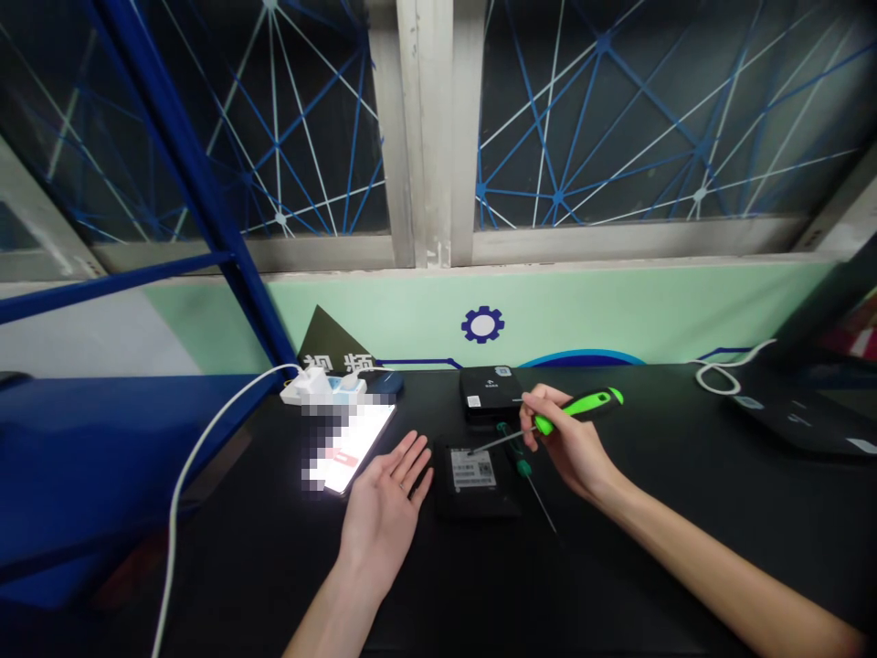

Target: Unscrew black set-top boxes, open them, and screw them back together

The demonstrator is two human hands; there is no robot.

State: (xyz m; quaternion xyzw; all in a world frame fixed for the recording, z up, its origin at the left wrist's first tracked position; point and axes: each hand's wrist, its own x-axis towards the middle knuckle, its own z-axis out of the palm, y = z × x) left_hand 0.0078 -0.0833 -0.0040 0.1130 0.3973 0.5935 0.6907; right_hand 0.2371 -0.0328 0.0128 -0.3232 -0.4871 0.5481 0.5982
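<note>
My right hand [565,443] is closed around a bright green screwdriver [581,408]. Its shaft points left, with the tip over the white label on a flat black box [480,503]; whether the tip touches the label I cannot tell. Palm up, with fingers stretched out, my left hand [387,507] lies just left of that box and holds nothing. A second screwdriver with a dark green handle [523,467] lies on the table below my right hand, partly hidden by it. Behind stands another black box [491,390] with small labels on top.
A lit phone [360,443] lies left of my left hand, partly blurred out. Behind it sit a white power strip [323,389] with plugs and a white cable [179,484]. A black device [801,416] lies at the far right near a coiled white cable [719,375].
</note>
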